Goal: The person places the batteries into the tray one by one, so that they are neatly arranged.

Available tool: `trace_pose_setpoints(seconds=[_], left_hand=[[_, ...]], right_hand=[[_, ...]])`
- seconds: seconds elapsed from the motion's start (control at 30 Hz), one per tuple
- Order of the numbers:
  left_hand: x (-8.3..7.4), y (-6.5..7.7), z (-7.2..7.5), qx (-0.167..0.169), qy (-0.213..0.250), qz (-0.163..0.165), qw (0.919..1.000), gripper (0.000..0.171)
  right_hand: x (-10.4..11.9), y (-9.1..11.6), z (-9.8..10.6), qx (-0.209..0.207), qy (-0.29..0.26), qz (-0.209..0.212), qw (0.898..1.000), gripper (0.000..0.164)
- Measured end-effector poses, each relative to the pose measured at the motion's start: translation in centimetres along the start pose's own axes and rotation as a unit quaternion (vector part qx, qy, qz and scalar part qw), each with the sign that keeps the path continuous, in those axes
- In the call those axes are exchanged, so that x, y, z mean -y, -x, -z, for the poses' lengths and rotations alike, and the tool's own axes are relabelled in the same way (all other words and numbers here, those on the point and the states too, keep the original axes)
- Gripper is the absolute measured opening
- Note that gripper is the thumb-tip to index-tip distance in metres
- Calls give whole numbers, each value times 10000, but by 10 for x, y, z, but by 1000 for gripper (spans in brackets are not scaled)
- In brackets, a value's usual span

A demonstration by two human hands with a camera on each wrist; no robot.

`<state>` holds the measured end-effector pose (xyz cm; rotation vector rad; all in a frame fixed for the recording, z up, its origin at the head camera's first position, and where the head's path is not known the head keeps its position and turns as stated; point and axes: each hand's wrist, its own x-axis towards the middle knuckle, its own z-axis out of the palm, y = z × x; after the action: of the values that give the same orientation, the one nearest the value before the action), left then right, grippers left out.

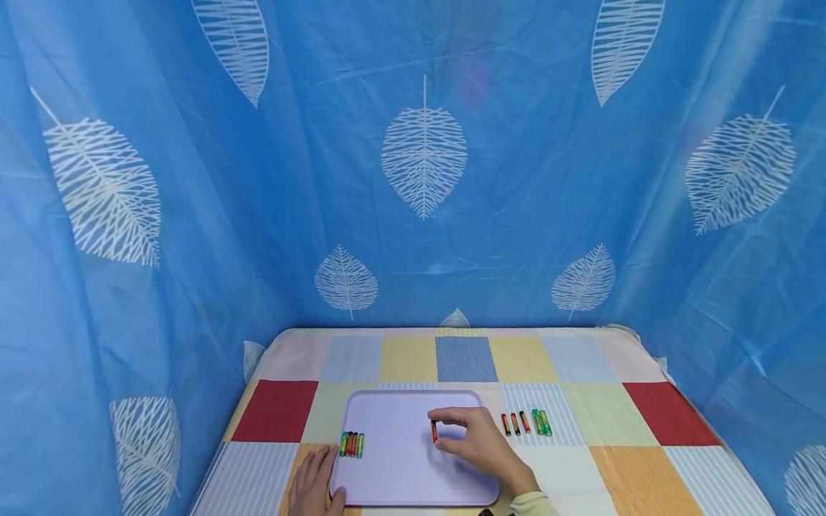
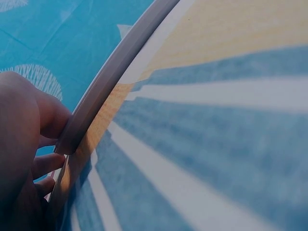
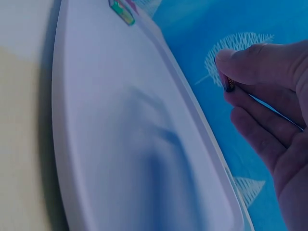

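My right hand (image 1: 474, 441) pinches a red-and-black battery (image 1: 434, 431) between thumb and fingers, holding it upright above the right half of the lilac tray (image 1: 393, 484). In the right wrist view the battery (image 3: 227, 83) mostly hides behind the thumb. My left hand (image 1: 314, 481) rests at the tray's near left corner, its fingers along the left edge. Close up in the left wrist view, the thumb touches the tray rim (image 2: 91, 103). Beside that hand, a row of red and green batteries (image 1: 351, 444) lies inside the tray at the left.
Right of the tray, three red-and-black batteries (image 1: 515, 423) lie on the patchwork cloth (image 1: 619, 416), with two green batteries (image 1: 541, 422) beside them. A blue curtain (image 1: 426, 272) with white leaf prints hangs behind the table and along both sides.
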<state>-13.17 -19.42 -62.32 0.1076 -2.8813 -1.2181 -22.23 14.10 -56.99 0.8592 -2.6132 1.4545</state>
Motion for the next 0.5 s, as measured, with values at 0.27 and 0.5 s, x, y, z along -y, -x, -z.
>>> trace_pose_setpoints(seconds=[0.27, 0.5], left_hand=[[0, 2, 1, -67, 41, -140, 9999, 70], [1, 2, 0, -81, 13, -133, 9999, 70]], right_hand=[[15, -15, -21, 32, -155, 90, 9998, 41], [24, -31, -44, -18, -80, 385, 9992, 40]])
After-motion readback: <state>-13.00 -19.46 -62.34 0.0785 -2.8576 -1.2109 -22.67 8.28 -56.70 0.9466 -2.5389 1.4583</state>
